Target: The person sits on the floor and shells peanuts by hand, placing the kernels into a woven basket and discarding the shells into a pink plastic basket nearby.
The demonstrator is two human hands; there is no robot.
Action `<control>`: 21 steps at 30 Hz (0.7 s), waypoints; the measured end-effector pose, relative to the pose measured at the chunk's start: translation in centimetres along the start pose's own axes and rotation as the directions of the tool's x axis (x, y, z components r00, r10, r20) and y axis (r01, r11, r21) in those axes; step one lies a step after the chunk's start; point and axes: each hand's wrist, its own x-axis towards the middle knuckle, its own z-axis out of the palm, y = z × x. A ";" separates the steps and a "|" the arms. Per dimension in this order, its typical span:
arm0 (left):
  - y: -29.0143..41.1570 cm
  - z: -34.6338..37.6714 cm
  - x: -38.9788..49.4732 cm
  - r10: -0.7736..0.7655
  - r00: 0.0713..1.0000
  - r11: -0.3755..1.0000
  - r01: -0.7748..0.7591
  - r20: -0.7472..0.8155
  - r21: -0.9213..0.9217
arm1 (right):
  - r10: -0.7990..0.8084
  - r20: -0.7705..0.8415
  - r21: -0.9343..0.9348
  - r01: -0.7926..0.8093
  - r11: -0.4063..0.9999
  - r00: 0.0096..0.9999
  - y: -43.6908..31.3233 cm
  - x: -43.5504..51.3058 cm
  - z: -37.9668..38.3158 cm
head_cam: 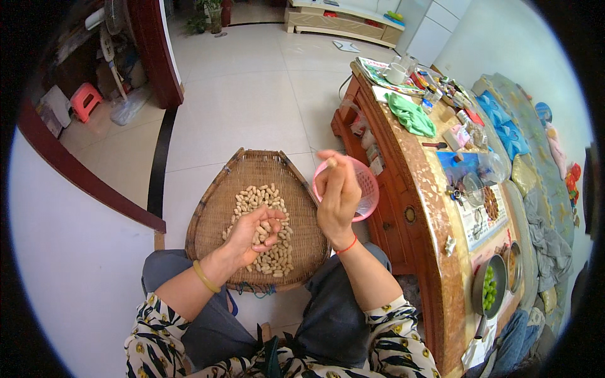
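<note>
A woven bamboo winnowing basket rests across my lap, with a heap of unshelled peanuts spread along its middle. Cupped above the heap, my left hand holds several peanuts in its curled fingers. My right hand is raised past the basket's right rim and pinches one peanut at its fingertips. Below and behind that hand stands a pink plastic basket with a clear plastic bag inside; the hand covers part of it.
To the right, a long wooden table carries a green cloth, a white mug and a frying pan with green fruit. A doorway on the left shows a red stool and a standing fan. A TV cabinet stands ahead.
</note>
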 end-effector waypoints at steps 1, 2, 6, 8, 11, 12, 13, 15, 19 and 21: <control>0.0 0.1 -0.1 -0.013 1.000 1.000 0.013 -0.001 -0.014 | -0.121 0.079 -0.138 0.131 0.982 0.990 -0.8 -0.3 0.0; 0.0 0.2 -0.2 -0.025 1.000 0.999 0.025 -0.002 -0.028 | -0.221 0.175 -0.277 0.263 0.924 0.959 -1.5 -0.4 0.2; -0.1 0.8 -0.1 0.001 1.000 1.000 -0.002 -0.029 -0.015 | -0.377 0.537 -0.280 0.581 0.764 0.755 -0.7 -0.9 1.3; -0.2 0.8 -0.3 -0.007 0.997 0.998 0.002 -0.079 -0.068 | -0.246 0.664 -0.323 0.568 0.757 0.706 -0.9 -1.6 1.6; -0.2 0.4 -0.5 0.028 0.994 0.994 -0.039 -0.105 -0.100 | -0.139 0.730 -0.387 0.572 0.723 0.669 -1.7 -1.9 2.1; -0.1 0.9 -0.5 0.026 0.993 0.995 -0.037 -0.118 -0.091 | -0.189 0.676 -0.351 0.537 0.767 0.712 -1.3 -2.1 2.2; 0.2 1.6 -0.6 0.023 0.991 0.996 -0.034 -0.131 -0.083 | -0.233 0.617 -0.308 0.503 0.808 0.752 -0.4 -2.3 2.5; 0.3 1.6 -0.6 0.018 0.994 0.997 -0.026 -0.110 -0.075 | -0.088 0.454 -0.202 0.198 0.959 0.887 -0.1 -2.4 2.8; 0.1 0.1 -0.1 0.007 1.000 0.997 -0.007 0.009 -0.077 | 0.692 0.281 0.425 -0.732 0.532 0.665 2.3 -1.5 2.3; -0.2 -0.2 0.5 0.006 0.999 0.998 -0.003 0.038 -0.069 | 0.792 0.263 0.560 -0.756 0.339 0.550 4.7 -1.0 1.0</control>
